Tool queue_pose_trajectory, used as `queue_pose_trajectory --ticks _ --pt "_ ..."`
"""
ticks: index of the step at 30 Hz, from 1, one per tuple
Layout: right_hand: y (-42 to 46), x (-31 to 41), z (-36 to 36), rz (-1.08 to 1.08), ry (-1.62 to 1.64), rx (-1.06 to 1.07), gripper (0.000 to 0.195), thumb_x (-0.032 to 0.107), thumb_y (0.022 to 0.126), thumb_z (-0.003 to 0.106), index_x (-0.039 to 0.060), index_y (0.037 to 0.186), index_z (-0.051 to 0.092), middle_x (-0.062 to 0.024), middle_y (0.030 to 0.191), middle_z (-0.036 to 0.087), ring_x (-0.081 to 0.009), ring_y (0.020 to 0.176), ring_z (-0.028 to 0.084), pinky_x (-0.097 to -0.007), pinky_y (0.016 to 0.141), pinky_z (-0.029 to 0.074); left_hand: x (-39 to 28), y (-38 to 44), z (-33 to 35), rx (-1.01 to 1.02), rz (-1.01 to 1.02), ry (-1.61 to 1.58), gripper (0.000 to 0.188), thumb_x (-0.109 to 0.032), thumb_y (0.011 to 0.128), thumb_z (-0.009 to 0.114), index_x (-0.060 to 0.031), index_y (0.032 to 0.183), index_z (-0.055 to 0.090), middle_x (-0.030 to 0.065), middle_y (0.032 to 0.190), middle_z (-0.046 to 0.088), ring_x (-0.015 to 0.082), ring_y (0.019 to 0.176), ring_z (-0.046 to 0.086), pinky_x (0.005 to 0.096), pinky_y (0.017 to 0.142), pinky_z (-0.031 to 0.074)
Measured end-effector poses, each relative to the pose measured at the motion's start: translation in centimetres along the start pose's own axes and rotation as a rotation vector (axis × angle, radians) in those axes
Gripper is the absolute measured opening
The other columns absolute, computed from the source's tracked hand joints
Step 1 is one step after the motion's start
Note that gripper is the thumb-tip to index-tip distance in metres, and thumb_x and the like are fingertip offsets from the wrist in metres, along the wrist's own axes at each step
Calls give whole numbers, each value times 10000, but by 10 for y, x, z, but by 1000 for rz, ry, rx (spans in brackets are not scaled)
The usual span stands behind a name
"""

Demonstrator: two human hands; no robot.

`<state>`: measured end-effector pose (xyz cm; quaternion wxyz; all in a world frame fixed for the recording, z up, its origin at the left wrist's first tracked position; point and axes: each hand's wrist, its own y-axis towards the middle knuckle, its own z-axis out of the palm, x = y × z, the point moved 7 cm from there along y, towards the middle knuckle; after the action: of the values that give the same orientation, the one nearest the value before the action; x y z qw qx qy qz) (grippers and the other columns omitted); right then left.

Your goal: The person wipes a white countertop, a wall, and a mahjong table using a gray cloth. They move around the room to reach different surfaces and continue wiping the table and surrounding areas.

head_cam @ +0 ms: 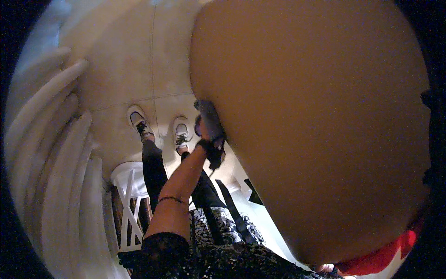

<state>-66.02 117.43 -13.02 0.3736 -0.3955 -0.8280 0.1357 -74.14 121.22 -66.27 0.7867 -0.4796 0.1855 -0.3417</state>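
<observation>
A large, smooth brown panel (pixel 313 132) fills the right side of the view, close to the camera. My left hand (pixel 205 129) is at its left edge, partly covered by a grey object with black straps at the wrist. Blur and that object hide the fingers, so their grip is unclear. Near the panel's bottom edge, a small part of what looks like my right hand (pixel 326 268) shows beside red cloth (pixel 383 256); its fingers are mostly hidden.
Pale draped fabric (pixel 66 167) hangs along the left. A white round-topped stand with crossed bars (pixel 129 198) is beside my legs. My shoes (pixel 181 132) are on a tiled floor (pixel 122 69). Black-and-white patterned cloth (pixel 223 223) lies in front of my body.
</observation>
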Motion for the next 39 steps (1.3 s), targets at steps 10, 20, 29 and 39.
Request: queue_pose_trajectory --ticks 10,20,29,39 --pt "14 2 -1 -39 31 6 811 476 711 634 -12 1277 318 -193 1246 434 -351 1121 457 -432 946 377 -102 -71 142 102 512 859 412 -277 985 352 8 1266 447 144 1338 424 258 1247 365 356 1079 230" --pt "25 12 -12 -167 35 -28 769 469 697 643 -14 1242 397 -190 1199 497 -357 1074 510 -430 921 411 -156 -96 312 235 953 1312 442 -309 975 366 1 1289 402 133 1336 417 248 1228 395 357 1057 284" --pt "29 28 -18 -416 -130 -24 827 515 744 596 -52 1296 354 -266 1231 457 -432 1130 473 -451 962 385 -37 -254 118 326 341 1353 496 -368 963 375 -20 1315 348 121 1338 391 246 1208 411 363 1031 325" --pt "25 30 -14 -405 -216 -52 808 482 784 587 -28 1343 304 -256 1345 354 -413 1204 397 -468 980 355 -66 -370 294 589 657 1145 564 -434 950 386 -42 1344 288 108 1341 362 243 1185 429 371 1001 370"
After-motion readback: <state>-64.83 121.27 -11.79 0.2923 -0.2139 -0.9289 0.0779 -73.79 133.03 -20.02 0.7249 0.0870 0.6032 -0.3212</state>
